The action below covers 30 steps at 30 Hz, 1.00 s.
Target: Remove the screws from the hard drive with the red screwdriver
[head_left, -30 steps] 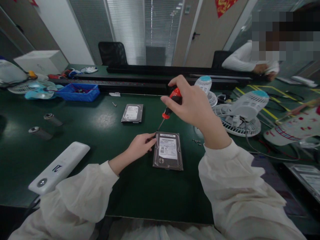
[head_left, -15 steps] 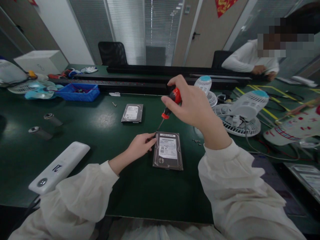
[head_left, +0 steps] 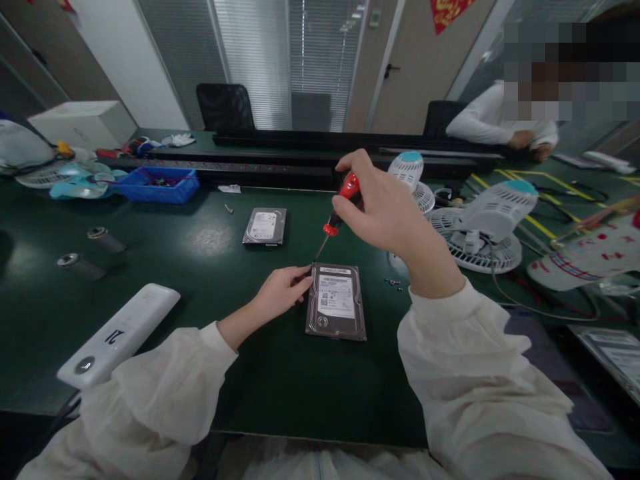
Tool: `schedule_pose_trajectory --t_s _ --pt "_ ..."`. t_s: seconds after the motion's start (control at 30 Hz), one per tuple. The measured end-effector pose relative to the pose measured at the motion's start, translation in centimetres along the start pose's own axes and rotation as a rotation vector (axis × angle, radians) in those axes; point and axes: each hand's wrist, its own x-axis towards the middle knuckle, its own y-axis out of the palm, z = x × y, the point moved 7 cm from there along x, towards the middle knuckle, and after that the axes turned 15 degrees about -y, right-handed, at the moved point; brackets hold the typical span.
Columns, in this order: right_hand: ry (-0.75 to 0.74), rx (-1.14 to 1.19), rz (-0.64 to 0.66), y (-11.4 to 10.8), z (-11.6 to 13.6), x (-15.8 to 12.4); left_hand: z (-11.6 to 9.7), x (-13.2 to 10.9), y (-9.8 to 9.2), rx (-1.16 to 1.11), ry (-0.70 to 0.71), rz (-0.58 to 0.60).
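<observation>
A hard drive (head_left: 336,303) with a white label lies flat on the green table in front of me. At its upper left edge, my left hand (head_left: 280,291) grips the side with thumb and fingertips. My right hand (head_left: 383,210) is closed around the red and black handle of a screwdriver (head_left: 331,229). The screwdriver leans to the right, its tip down at the drive's upper left corner; the exact contact is too small to make out. Several small screws (head_left: 393,283) lie to the right of the drive. Farther back sits a second hard drive (head_left: 265,226).
White fans (head_left: 475,227) and cables crowd the right side. A blue tray (head_left: 159,185) stands at the back left, with metal cylinders (head_left: 83,265) nearer. A white power bank (head_left: 119,335) lies by my left sleeve. Across the table sits another person (head_left: 480,120).
My right thumb and fingers have shifted on the screwdriver handle, which looks slightly turned. Its tip stays at the same corner. My left hand and the drive have not moved.
</observation>
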Motion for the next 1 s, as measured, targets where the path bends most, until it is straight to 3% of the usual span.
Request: schedule_pose_trajectory --t_s 0.13,0.33,0.57,0.83,1.0 --pt "-0.065 0.090 -0.017 0.0 0.5 0.1 -0.1 -0.1 0.0 0.004 -0.006 0.002" --pt "0.034 -0.061 0.004 -0.1 -0.1 0.0 0.3 0.0 0.1 -0.008 -0.003 0.015" --pt "-0.047 0.100 -0.005 0.3 0.5 0.1 0.9 0.2 0.1 -0.016 0.004 0.023" --pt "0.049 -0.060 0.012 0.2 -0.2 0.0 0.9 0.4 0.1 -0.002 0.002 0.007" --pt "-0.061 0.097 -0.015 0.5 0.4 0.0 0.7 0.3 0.1 0.010 -0.006 -0.003"
